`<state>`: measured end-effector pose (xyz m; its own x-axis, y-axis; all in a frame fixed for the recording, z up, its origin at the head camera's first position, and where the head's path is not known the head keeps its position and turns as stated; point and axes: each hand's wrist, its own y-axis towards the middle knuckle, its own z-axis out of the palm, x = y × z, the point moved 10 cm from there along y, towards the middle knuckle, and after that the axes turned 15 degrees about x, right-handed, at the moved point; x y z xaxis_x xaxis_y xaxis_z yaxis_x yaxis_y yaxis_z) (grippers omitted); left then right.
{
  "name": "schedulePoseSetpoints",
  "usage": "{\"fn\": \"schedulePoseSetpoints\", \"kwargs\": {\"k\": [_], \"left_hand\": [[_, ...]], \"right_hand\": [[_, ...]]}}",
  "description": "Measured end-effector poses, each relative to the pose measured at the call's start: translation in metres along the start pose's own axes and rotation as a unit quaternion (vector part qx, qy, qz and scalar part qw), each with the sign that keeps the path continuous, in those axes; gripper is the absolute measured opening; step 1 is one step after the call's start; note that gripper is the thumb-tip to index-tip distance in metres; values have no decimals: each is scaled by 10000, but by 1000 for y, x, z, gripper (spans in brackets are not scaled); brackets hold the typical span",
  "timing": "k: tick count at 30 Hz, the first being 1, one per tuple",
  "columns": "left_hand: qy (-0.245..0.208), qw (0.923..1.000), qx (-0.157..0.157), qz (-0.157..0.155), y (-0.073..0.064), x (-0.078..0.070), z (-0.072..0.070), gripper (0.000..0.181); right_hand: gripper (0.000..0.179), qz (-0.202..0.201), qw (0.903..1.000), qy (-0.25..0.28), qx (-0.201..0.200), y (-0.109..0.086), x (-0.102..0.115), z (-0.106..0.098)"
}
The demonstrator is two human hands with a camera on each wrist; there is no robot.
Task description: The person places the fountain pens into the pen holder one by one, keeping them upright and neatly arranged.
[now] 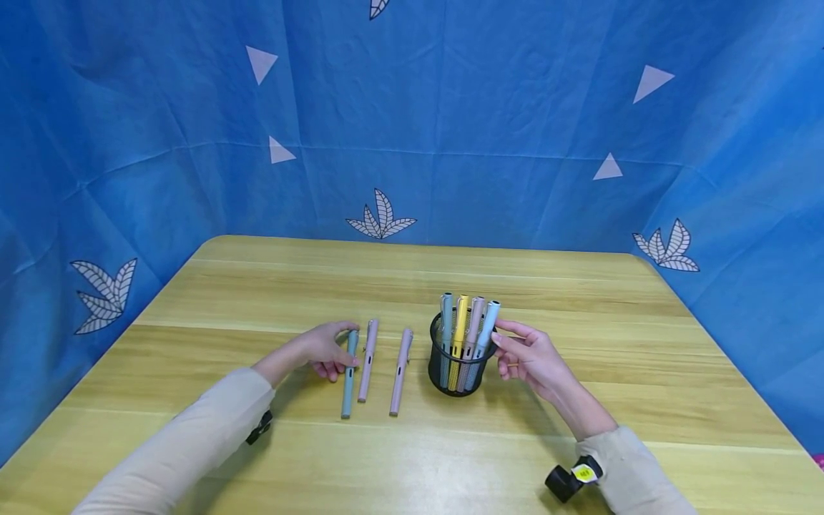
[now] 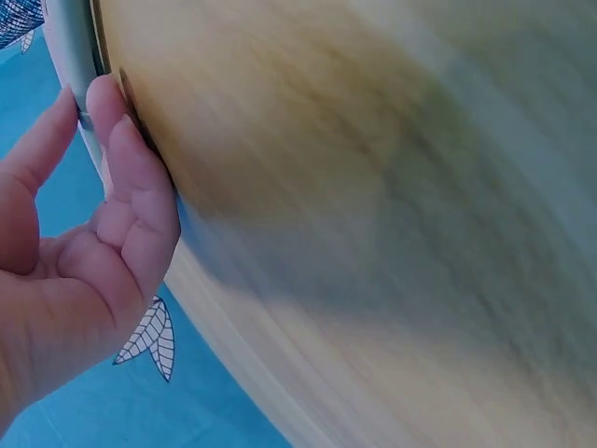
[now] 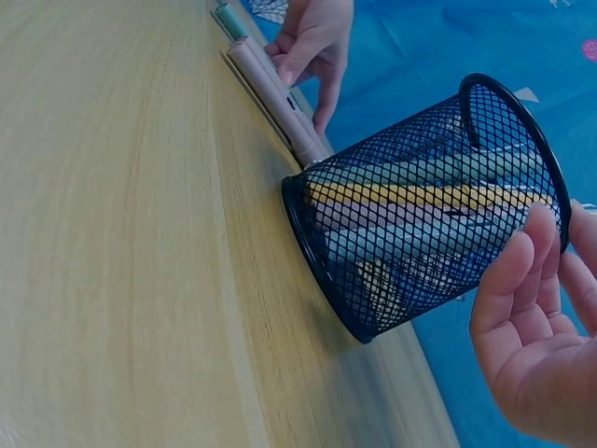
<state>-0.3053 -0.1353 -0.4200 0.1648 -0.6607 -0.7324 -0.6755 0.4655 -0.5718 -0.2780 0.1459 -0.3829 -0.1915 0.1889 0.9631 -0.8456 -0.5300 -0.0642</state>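
My left hand [image 1: 325, 348] pinches a teal pen [image 1: 347, 393] lying on the table, its thumb and fingers on either side of the barrel. In the left wrist view, that pen [image 2: 76, 56] is cut off by the frame's corner. Two lilac pens, a nearer-left one [image 1: 367, 368] and another [image 1: 400, 375], lie to its right. A black mesh pen holder [image 1: 435, 368] stands upright with a teal pen [image 1: 447, 315], a yellow pen [image 1: 460, 322], a lilac pen [image 1: 475, 322] and a light blue pen [image 1: 489, 322] inside. My right hand [image 1: 531, 354] holds the holder's right rim between thumb and fingers.
The wooden table [image 1: 290, 458] has rounded far corners. Behind it hangs a blue cloth [image 1: 489, 193] with white leaf and triangle prints. A small black camera [image 1: 564, 483] is strapped at the right wrist, another [image 1: 260, 428] at the left.
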Motion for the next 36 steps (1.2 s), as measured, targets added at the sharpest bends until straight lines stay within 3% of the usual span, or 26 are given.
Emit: {"fn": "schedulePoseSetpoints", "kwargs": {"k": [12, 19, 23, 30, 36], "left_hand": [[-140, 9998, 130, 18, 0, -2, -1, 72], [-38, 9999, 88, 104, -1, -12, -8, 73], [-113, 9996, 116, 252, -1, -22, -11, 75], [-475, 9946, 128, 909, -4, -46, -21, 74], [-567, 9923, 221, 1075, -5, -57, -23, 76]], "right_hand": [[55, -36, 10000, 0, -75, 0, -1, -2], [52, -52, 9999, -24, -94, 0, 0, -3], [50, -73, 9998, -162, -115, 0, 1, -2], [53, -35, 9997, -214, -118, -1, 1, -3], [55, 27, 9996, -211, -167, 0, 0, -4]]}}
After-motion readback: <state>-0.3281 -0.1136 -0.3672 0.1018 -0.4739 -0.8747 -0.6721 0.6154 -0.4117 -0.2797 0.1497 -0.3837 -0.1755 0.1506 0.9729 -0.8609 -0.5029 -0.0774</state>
